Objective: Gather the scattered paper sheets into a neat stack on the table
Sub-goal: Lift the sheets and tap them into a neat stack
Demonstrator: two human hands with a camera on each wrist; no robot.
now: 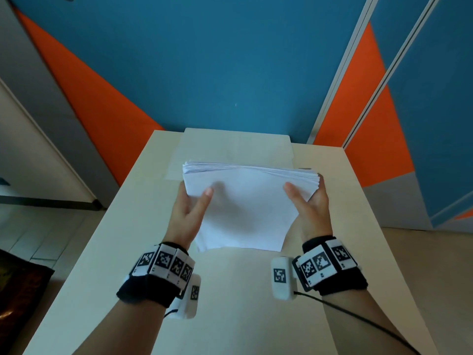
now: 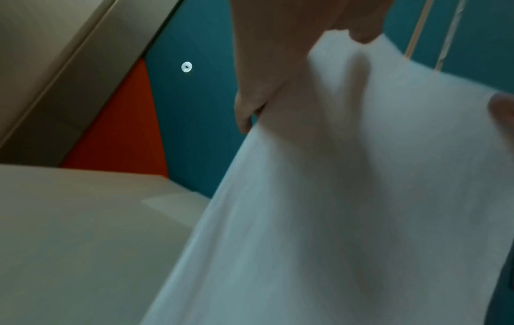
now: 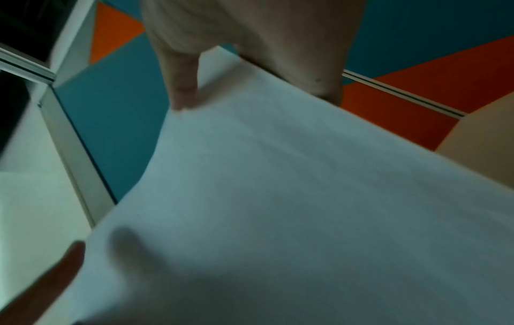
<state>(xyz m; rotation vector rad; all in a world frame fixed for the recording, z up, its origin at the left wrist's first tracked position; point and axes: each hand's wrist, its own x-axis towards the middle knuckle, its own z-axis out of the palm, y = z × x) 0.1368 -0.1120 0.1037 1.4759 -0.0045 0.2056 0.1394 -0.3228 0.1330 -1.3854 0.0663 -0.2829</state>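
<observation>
Both hands, left (image 1: 190, 211) and right (image 1: 311, 210), grip paper stack (image 1: 245, 211) side edges above table (image 1: 107, 252).

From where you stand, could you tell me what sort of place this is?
Probably an office or a classroom: a plain pale table stands against blue-and-orange wall panels, and both hands hold a stack of white paper sheets above it.

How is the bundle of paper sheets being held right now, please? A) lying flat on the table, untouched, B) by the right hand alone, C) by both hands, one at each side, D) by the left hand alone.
C: the left hand and right hand each grip one side of the paper sheets.
</observation>
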